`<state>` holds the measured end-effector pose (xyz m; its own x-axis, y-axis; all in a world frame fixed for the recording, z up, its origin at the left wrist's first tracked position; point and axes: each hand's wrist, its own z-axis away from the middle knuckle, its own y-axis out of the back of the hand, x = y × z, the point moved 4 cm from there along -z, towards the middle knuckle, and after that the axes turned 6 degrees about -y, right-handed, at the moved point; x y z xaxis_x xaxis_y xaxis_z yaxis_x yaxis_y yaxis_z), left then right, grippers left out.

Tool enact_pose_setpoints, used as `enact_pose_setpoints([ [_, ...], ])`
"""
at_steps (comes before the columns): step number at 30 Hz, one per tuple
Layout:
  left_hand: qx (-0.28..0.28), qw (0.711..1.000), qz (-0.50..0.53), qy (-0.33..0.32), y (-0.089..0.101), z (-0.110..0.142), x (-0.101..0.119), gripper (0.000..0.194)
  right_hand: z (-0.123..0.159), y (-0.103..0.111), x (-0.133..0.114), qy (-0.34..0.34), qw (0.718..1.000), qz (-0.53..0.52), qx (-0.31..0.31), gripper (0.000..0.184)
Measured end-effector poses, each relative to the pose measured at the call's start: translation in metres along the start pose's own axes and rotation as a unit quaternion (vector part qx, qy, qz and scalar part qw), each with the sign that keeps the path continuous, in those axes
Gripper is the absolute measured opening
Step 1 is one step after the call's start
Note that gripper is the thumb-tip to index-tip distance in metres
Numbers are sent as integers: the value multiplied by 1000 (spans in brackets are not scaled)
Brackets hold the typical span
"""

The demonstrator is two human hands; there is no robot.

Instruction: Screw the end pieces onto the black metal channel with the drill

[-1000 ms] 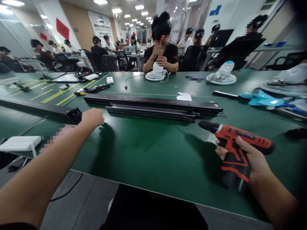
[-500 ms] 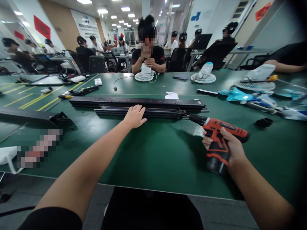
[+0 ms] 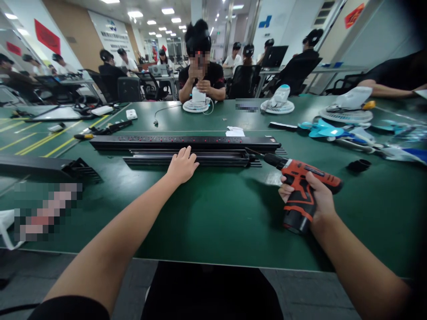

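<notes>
My left hand [image 3: 183, 165] lies over a long black channel-shaped rail [image 3: 220, 159], its fingers stretched across the rail and the thumb on the near side. My right hand [image 3: 320, 200] is wrapped round the handle of an orange and black cordless drill [image 3: 308, 175]. The drill points left, and its thin bit ends close to the rail's right end, where several dark prongs stick out. Whether the bit touches the rail I cannot tell. Just behind lies a longer black bar [image 3: 187, 142] with a row of red dots.
Another black rail [image 3: 36, 165] lies at left, near a black-and-yellow tool [image 3: 83, 136]. White fan parts [image 3: 277, 106] and blue fan blades [image 3: 325, 129] lie at right, beyond a small black part [image 3: 358, 165]. Across the table a person [image 3: 202, 66] handles a fan base [image 3: 196, 105].
The view has shifted slightly. My left hand's fingers are drawn closer over the rail, whose hollow inside shows more. The drill stays at the rail's right end. The person opposite has raised a hand.
</notes>
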<state>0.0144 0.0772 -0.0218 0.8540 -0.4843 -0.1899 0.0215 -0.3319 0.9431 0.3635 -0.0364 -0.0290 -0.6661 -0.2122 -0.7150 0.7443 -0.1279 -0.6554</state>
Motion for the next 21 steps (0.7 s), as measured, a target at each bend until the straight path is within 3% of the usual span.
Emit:
enact_pose_setpoints([
  [8,9,1000,-8,14,9,20,8,35,1,3,2,1,1000,-9,14,31],
  [21,0,999,9,-40,31,73,10,30,0,2,2,-8,1000,-7,10,34],
])
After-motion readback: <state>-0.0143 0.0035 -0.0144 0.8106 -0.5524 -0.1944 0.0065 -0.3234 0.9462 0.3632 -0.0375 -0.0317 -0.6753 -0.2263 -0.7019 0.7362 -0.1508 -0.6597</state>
